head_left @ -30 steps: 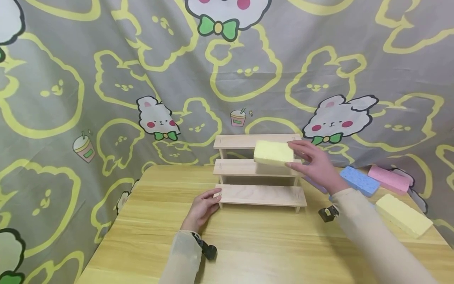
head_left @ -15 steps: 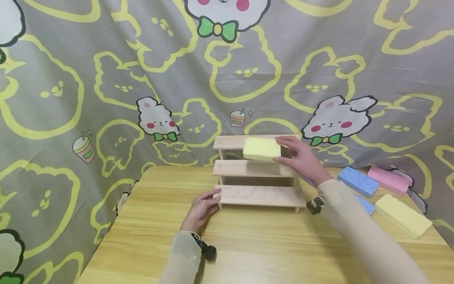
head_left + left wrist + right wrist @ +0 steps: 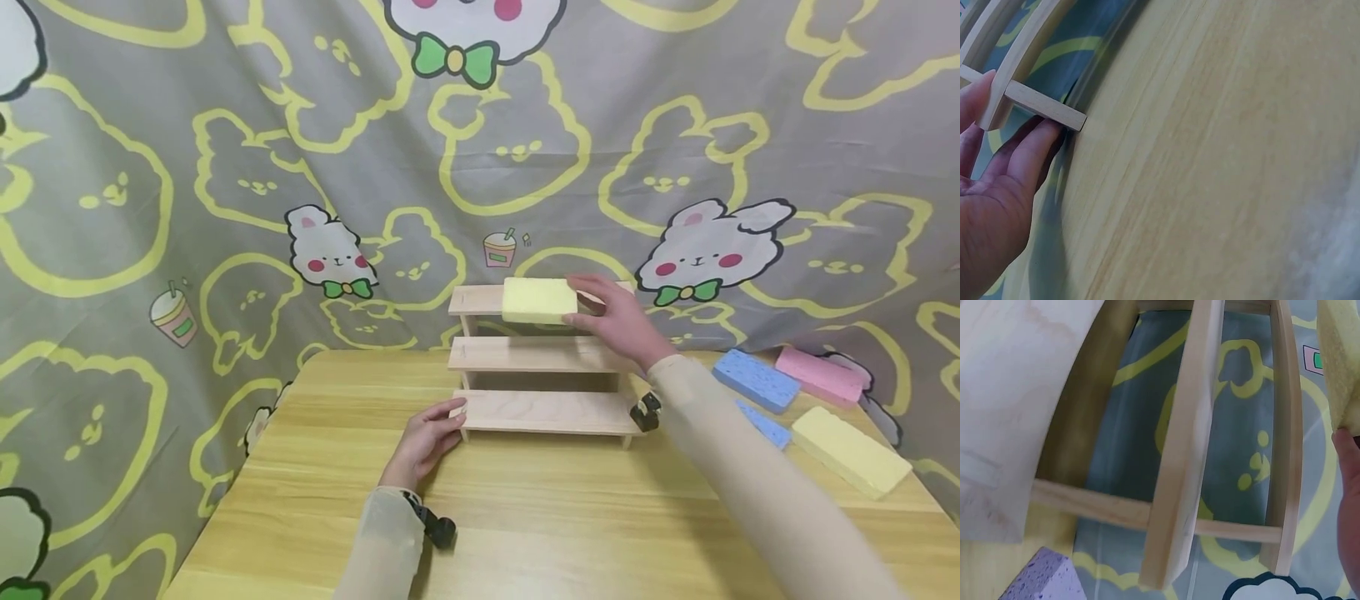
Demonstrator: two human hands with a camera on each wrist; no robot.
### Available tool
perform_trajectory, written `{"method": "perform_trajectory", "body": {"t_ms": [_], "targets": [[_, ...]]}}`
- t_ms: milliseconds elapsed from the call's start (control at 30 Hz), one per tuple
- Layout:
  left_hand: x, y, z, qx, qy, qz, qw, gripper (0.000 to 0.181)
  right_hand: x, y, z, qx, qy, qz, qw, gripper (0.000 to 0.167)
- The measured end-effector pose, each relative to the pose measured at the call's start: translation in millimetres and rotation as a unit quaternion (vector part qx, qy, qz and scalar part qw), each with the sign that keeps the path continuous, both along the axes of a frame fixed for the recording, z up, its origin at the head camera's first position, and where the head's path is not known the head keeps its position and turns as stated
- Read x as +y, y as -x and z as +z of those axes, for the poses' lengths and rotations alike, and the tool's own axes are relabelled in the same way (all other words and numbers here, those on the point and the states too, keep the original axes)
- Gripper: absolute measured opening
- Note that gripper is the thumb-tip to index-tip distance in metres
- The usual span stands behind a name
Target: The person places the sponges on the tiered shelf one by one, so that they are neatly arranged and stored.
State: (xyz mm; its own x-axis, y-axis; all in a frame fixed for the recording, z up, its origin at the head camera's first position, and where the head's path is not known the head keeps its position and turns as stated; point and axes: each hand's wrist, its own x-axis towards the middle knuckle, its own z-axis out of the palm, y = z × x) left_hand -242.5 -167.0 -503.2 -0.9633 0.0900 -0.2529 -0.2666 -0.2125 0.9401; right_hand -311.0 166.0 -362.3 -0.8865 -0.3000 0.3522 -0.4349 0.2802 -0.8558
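Observation:
A three-tier wooden shelf (image 3: 540,354) stands on the table in the head view. My right hand (image 3: 618,321) grips a yellow sponge (image 3: 540,300) by its right end, with the thumb below and fingers above. That sponge overlaps the top tier in the head view; whether it touches the board, I cannot tell. In the right wrist view only part of the sponge (image 3: 1340,362) and the thumb show at the right edge. My left hand (image 3: 426,442) holds the left end of the bottom tier; in the left wrist view, thumb and fingers lie on either side of the shelf's end (image 3: 1044,103).
To the right lie a blue sponge (image 3: 757,381), a pink sponge (image 3: 819,375), another yellow sponge (image 3: 851,452) and a partly covered blue piece (image 3: 765,425). A purple sponge (image 3: 1047,578) sits beside the shelf. A patterned curtain (image 3: 375,167) hangs behind the table (image 3: 540,517).
My right hand has carried the yellow sponge leftward and slightly up, from the shelf's right side toward the middle of the top tier. The left hand has stayed in place.

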Motion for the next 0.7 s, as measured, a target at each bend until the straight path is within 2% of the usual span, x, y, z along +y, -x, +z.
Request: {"method": "perform_trajectory", "body": {"t_ms": [233,433,700], "targets": [[-0.2,-0.4,0.8,-0.002,-0.004,0.006,1.0000,0.039,-14,14.3,2.4,0.016,0.013,0.014,0.9997,0.059],[-0.8,0.0,-2.7,-0.003,-0.014,-0.003,0.9999,0.040,-25,24.1,5.8,0.009,-0.016,0.007,0.9998,0.058],[-0.2,0.3,-1.5,-0.002,-0.007,0.004,1.0000,0.040,-43,37.6,5.0,0.005,-0.040,-0.003,0.9992,0.056]]}}
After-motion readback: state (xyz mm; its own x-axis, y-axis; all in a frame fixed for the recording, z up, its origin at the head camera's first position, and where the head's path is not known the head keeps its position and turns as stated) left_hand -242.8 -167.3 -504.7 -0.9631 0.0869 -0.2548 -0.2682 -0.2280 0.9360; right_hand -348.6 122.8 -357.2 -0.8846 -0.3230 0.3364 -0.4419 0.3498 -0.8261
